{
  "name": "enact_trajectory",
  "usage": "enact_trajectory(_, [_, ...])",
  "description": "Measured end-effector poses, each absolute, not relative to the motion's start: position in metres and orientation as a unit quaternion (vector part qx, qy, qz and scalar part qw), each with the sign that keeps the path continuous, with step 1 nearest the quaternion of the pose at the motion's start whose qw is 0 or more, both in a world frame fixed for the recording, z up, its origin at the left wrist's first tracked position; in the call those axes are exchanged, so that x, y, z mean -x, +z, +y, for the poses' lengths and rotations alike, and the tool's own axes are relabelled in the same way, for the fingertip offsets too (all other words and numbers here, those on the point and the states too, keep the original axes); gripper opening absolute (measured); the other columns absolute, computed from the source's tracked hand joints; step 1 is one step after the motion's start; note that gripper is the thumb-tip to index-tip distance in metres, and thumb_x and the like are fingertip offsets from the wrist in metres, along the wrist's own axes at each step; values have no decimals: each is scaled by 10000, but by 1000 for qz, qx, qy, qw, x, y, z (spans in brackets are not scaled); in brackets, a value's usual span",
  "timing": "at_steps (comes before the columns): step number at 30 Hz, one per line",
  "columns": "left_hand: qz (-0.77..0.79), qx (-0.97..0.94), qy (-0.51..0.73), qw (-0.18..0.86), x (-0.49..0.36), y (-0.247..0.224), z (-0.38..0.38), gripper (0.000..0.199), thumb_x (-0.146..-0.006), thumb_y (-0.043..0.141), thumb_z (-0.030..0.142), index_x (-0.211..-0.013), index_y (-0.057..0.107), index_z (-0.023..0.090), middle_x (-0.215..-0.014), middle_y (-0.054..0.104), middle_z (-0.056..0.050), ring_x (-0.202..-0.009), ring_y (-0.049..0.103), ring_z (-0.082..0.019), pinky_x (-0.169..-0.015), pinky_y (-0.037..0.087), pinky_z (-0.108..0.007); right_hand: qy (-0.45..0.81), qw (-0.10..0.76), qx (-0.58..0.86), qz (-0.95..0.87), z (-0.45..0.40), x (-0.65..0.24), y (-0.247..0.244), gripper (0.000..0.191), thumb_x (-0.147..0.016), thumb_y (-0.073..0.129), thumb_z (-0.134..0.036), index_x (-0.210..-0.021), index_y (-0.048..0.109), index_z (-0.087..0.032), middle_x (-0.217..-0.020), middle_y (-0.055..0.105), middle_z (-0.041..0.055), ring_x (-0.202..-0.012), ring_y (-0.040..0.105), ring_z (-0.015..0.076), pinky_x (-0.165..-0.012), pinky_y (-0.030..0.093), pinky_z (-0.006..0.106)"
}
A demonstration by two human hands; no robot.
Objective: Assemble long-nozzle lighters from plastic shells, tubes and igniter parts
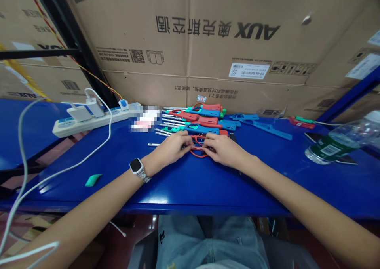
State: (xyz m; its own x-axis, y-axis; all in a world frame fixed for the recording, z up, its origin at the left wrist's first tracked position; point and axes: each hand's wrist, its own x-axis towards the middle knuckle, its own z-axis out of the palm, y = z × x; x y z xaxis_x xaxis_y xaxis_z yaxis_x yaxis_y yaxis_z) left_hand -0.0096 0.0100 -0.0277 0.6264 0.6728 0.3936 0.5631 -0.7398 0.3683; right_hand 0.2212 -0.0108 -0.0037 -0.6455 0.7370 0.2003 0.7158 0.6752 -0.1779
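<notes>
Both left hand [180, 145] and right hand [219, 148] narrowly pinch one red looped part [197, 148]; just beyond this grip, coloured lighters [206, 120] lie on the desk [190, 186]

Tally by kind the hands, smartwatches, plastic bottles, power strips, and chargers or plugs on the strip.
Hands: 2
Smartwatch: 1
Plastic bottle: 1
Power strip: 1
White chargers: 2
Blue-and-white plug: 1
Total: 8

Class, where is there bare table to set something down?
Between the left forearm and right forearm, toward the front edge; also between the right forearm, blue plastic pieces and bottle. Crowded: the row of lighters before the cardboard, down to the left hand and right hand.
</notes>
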Motion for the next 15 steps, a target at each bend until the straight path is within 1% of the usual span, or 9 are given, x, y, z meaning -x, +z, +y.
enact_trajectory(5, [307,-922,234,20,13,-25,7,143,-1009,581,203,-929,697,176,-895,654,-56,-843,612,-200,-755,519,-333,77,158,414,-893,-12,-222,-5,154,-978,607,-181,-924,747,-148,-977,667,73,-771,606,157,-724,448,300])
enact_trajectory(9, [311,-921,233,4,12,-22,4,183,-1021,560,222,-956,724,173,-916,688,-74,-873,614,-218,-777,522,-353,107,210,411,-881,-11,-223,-5,132,-941,622,-143,-879,738,-148,-962,650,63,-761,601,144,-715,454,287])
enact_trajectory(13, [327,-903,277,13,16,-12,2,256,-1044,507,269,-973,732,170,-943,706,-92,-912,626,-229,-825,522,-380,109,267,407,-867,-2,-226,2,157,-909,605,-109,-806,715,-155,-845,650,40,-725,579,136,-705,440,278])
enact_trajectory(15, [350,-883,311,20,25,-5,7,268,-1046,498,294,-970,725,175,-943,708,-90,-916,636,-224,-833,518,-376,111,268,417,-862,4,-228,7,168,-895,598,-100,-785,709,-161,-773,657,25,-684,563,131,-678,418,275])
